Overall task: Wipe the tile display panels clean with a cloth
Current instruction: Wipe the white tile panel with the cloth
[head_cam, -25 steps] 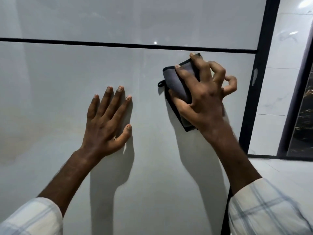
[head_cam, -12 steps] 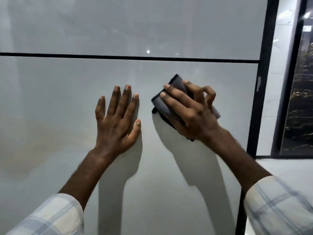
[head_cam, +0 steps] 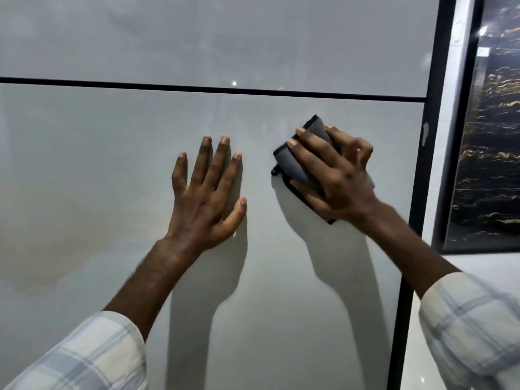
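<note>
On the grey panel [head_cam: 84, 178], left hand [head_cam: 206, 201] lying flat, fingers [head_cam: 206, 153] straight and spread, right hand [head_cam: 340, 182] pressing folded cloth [head_cam: 292, 161], fingers curling over it.

Black gold-veined slab [head_cam: 489, 153] at right

Left hand [head_cam: 206, 201] flat on the lower panel [head_cam: 84, 192], cloth [head_cam: 295, 161] under the right hand [head_cam: 334, 178] at its 3 o'clock.
</note>
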`<action>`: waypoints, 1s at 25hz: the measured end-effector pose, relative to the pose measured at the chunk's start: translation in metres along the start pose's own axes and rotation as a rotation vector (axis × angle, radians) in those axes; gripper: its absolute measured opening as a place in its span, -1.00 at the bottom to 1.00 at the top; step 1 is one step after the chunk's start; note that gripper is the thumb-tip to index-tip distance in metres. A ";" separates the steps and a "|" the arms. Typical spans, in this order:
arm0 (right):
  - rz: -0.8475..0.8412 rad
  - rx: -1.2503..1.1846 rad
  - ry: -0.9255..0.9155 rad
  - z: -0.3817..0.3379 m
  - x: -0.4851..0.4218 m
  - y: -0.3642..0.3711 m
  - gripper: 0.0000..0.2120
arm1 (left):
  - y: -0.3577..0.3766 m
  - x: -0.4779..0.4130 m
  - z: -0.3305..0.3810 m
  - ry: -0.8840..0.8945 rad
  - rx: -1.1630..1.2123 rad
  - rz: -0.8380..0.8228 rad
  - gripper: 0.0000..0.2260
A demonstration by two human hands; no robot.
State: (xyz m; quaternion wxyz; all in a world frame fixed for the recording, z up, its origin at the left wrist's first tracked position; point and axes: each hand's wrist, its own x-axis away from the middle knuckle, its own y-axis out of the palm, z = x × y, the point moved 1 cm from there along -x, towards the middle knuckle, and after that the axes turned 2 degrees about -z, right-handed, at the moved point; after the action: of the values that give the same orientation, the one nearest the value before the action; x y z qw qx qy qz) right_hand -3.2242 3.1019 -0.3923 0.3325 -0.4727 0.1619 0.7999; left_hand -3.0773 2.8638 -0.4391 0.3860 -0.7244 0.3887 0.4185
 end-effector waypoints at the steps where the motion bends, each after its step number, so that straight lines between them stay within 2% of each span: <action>1: 0.052 -0.054 0.018 0.016 0.001 0.000 -0.50 | -0.003 0.003 -0.004 0.077 0.007 -0.025 -0.33; 2: 0.117 -0.087 0.143 0.031 0.000 0.000 -0.51 | -0.008 0.005 -0.011 0.154 0.010 -0.038 -0.34; 4: 0.271 -0.076 0.540 0.048 -0.007 -0.002 -0.48 | -0.018 0.012 -0.030 0.228 0.003 -0.020 -0.37; 6: 0.289 -0.063 0.757 0.028 -0.019 0.002 -0.43 | -0.024 0.017 -0.051 0.172 -0.010 0.032 -0.39; 7: 0.224 -0.061 0.765 0.007 -0.026 0.004 -0.40 | -0.026 0.018 -0.063 0.118 -0.005 0.057 -0.39; 8: 0.139 -0.034 0.683 -0.017 -0.031 0.007 -0.38 | -0.026 0.020 -0.074 0.068 0.000 0.075 -0.39; 11: -0.029 0.041 0.200 -0.050 -0.028 0.011 -0.44 | -0.019 0.025 -0.092 0.061 -0.014 0.093 -0.35; 12: -0.020 0.026 0.160 -0.041 -0.026 0.010 -0.46 | -0.016 0.028 -0.093 0.089 -0.021 0.095 -0.34; 13: 0.019 0.002 0.237 -0.028 -0.024 0.008 -0.46 | -0.014 0.029 -0.092 0.111 -0.020 0.099 -0.33; 16: 0.249 -0.009 0.882 -0.018 -0.034 0.003 -0.43 | -0.012 0.030 -0.093 0.120 0.003 0.101 -0.32; 17: 0.256 0.001 0.974 -0.036 -0.042 0.008 -0.42 | -0.012 0.029 -0.095 0.119 0.010 0.095 -0.32; 18: 0.232 0.016 0.941 -0.059 -0.049 0.015 -0.41 | -0.011 0.029 -0.097 0.124 0.022 0.088 -0.32; 19: 0.184 0.032 0.806 -0.082 -0.054 0.020 -0.41 | -0.010 0.029 -0.098 0.130 0.033 0.087 -0.32; 21: 0.068 0.018 0.403 -0.113 -0.051 0.026 -0.46 | -0.008 0.031 -0.097 0.131 0.048 0.092 -0.33; 22: 0.040 0.012 0.259 -0.111 -0.049 0.025 -0.48 | -0.008 0.034 -0.096 0.127 0.057 0.093 -0.33; 23: 0.059 -0.004 0.239 -0.099 -0.049 0.022 -0.49 | -0.007 0.035 -0.095 0.126 0.069 0.093 -0.33; 24: 0.112 -0.026 0.374 -0.082 -0.051 0.019 -0.47 | -0.006 0.035 -0.095 0.127 0.077 0.095 -0.33; 25: 0.184 -0.056 0.644 -0.062 -0.058 0.016 -0.43 | -0.006 0.034 -0.095 0.131 0.088 0.091 -0.33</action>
State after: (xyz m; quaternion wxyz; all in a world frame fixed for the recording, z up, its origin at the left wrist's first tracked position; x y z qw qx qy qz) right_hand -3.1757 3.0322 -0.3741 0.1776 -0.6935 0.2787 0.6402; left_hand -3.0311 2.7737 -0.4354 0.3717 -0.7142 0.4636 0.3699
